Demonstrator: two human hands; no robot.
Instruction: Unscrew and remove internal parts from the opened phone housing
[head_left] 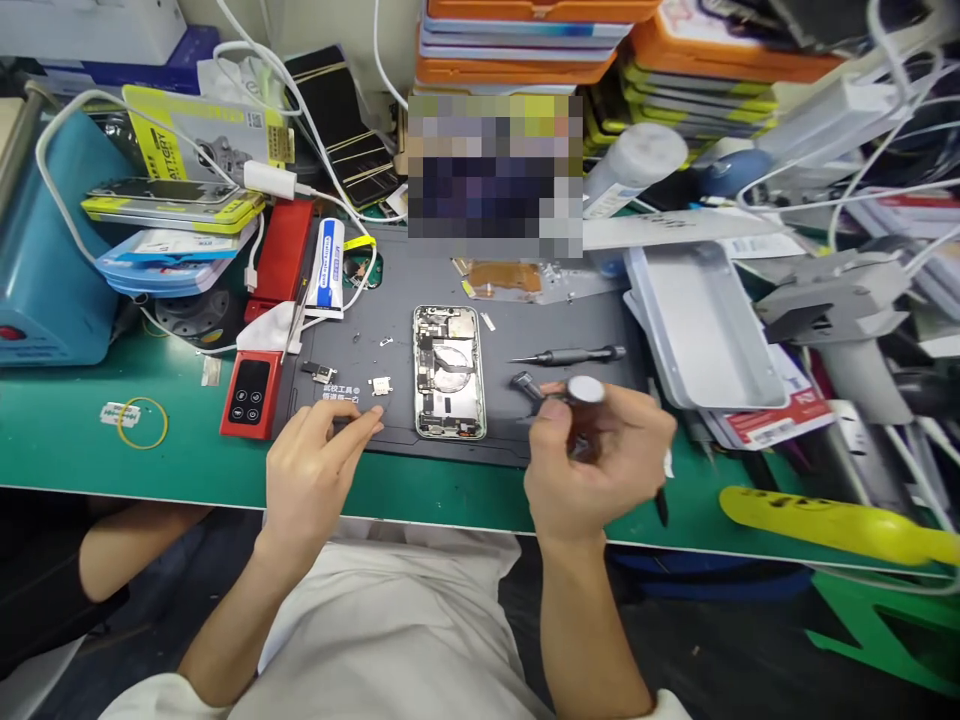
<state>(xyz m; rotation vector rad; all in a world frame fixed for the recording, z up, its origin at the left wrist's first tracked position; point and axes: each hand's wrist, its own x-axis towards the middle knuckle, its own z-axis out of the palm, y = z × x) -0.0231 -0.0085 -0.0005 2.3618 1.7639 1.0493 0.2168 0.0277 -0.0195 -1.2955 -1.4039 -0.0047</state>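
Note:
An opened phone (448, 385), its inner parts showing, lies upright in line with me on the dark grey work mat (517, 340). My left hand (319, 450) is at the mat's near edge, fingertips pinched; whatever they hold is too small to make out. Just beyond those fingertips sits a small silver metal part (381, 386), with a small dark phone module (320, 373) to its left. To the phone's right, my right hand (592, 460) is closed around a small dark bottle with a round pale cap (586, 390). A dark angled piece (526, 384) shows beside its fingers.
A screwdriver (570, 356) lies on the mat beyond my right hand. At right stands a grey tray (720, 330); a red device (251, 395) and a white-blue tube (327, 265) are at left. Another person's arm (135, 550) rests below the table edge.

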